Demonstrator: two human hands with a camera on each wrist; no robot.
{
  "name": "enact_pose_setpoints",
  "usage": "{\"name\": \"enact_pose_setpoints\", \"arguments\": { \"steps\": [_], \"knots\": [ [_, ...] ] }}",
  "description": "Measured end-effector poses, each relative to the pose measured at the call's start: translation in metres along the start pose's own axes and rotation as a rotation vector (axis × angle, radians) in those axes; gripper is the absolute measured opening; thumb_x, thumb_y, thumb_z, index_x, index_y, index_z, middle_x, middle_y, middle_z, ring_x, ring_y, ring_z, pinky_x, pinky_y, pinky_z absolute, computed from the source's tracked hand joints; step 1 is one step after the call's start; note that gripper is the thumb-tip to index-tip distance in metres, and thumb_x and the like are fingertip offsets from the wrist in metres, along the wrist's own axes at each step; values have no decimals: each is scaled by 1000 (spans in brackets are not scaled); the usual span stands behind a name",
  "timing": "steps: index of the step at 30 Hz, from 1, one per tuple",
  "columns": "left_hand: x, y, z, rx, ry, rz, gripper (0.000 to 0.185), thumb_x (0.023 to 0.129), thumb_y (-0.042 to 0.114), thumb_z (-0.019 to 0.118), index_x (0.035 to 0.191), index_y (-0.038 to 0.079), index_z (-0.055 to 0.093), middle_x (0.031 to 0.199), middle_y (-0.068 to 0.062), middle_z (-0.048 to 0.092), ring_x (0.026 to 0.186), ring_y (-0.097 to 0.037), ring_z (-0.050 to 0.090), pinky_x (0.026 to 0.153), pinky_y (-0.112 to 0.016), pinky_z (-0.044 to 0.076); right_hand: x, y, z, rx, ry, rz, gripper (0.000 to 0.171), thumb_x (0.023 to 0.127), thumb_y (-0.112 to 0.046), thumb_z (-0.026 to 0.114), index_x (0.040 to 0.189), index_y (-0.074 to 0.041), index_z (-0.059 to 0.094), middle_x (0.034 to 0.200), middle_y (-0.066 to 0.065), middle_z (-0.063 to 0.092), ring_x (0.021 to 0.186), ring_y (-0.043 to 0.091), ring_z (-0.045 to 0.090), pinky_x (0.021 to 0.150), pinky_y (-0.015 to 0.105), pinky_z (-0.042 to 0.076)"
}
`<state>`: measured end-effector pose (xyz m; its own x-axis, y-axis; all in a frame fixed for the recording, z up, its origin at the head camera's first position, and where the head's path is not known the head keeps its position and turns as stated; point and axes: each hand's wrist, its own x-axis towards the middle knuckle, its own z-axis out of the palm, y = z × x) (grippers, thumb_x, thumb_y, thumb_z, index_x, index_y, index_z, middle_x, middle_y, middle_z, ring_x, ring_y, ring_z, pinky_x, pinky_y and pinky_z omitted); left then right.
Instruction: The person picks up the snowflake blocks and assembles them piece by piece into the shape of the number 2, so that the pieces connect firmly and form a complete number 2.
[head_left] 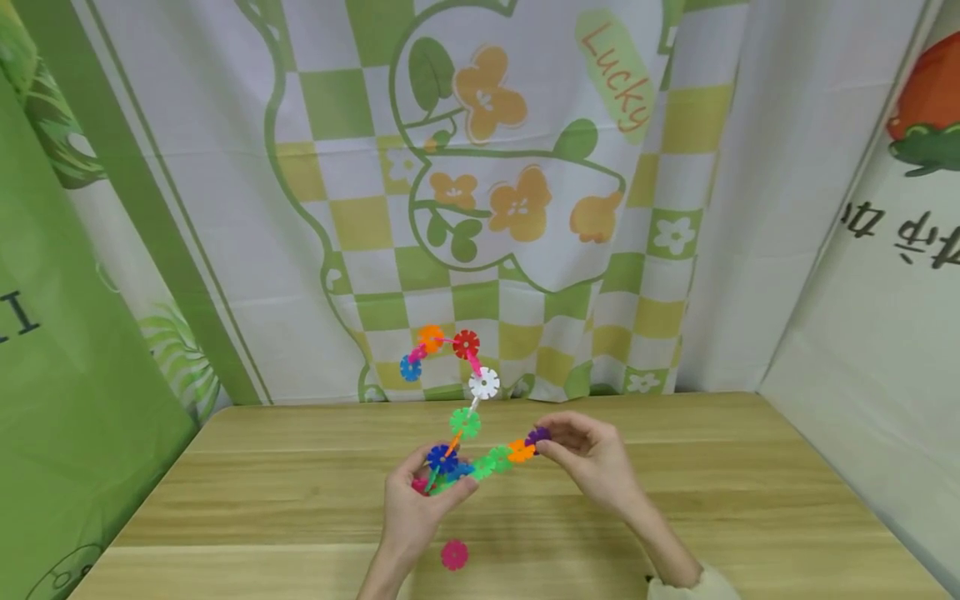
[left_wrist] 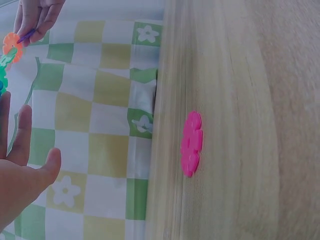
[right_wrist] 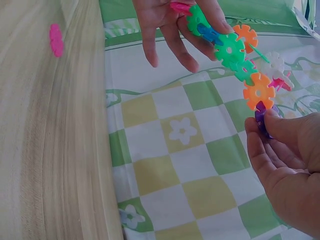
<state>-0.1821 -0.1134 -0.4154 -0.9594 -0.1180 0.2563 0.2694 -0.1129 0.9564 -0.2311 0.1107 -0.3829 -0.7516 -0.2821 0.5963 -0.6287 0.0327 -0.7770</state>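
Observation:
My left hand holds a chain of joined plastic snowflake discs between thumb and fingers, near a dark blue disc and green ones. From there one branch curves up through a green disc, a white disc, a red disc and an orange one to a blue disc. The other branch runs right through green discs to an orange disc. At its end my right hand pinches a purple disc, slotted against the orange one.
A loose pink disc lies flat on the wooden table, just in front of my left hand. Behind the table hangs a green-and-white checked curtain. More printed cloth hangs at the left and right.

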Motion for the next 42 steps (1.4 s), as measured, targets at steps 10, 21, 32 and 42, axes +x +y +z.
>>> {"name": "enact_pose_setpoints", "arguments": {
  "steps": [10, 21, 32, 42],
  "knots": [
    [1, 1, -2, 2, 5, -10, 47, 70, -3, 81, 112, -5, 60, 98, -11, 71, 87, -19, 69, 77, -32, 57, 1, -2, -3, -2, -29, 59, 39, 78, 13, 70, 115, 11, 57, 99, 26, 65, 88, 9, 65, 77, 25, 56],
    [3, 2, -10, -3, 34, 81, 47, 71, -6, 79, 114, -6, 60, 98, -18, 70, 85, -17, 70, 75, -30, 57, 1, -1, -2, 2, -28, 306, 68, 76, 17, 67, 136, -2, 42, 108, 25, 62, 92, 35, 63, 79, 29, 56],
    [5, 5, -9, -22, 27, 20, 48, 72, -2, 80, 115, -5, 61, 99, -18, 70, 87, -19, 69, 78, -31, 56, -24, 28, 43, -138, -319, 309, 47, 78, -2, 77, 119, 2, 55, 100, 21, 63, 80, 24, 66, 70, 25, 56],
    [4, 9, -10, -1, 25, 34, 49, 71, -1, 82, 116, -4, 62, 97, -13, 71, 87, -17, 69, 78, -27, 56, -27, 33, 77, -198, -523, 376, 44, 73, -14, 82, 109, -1, 61, 91, 10, 67, 71, 11, 64, 65, 21, 52]
  ]
}}
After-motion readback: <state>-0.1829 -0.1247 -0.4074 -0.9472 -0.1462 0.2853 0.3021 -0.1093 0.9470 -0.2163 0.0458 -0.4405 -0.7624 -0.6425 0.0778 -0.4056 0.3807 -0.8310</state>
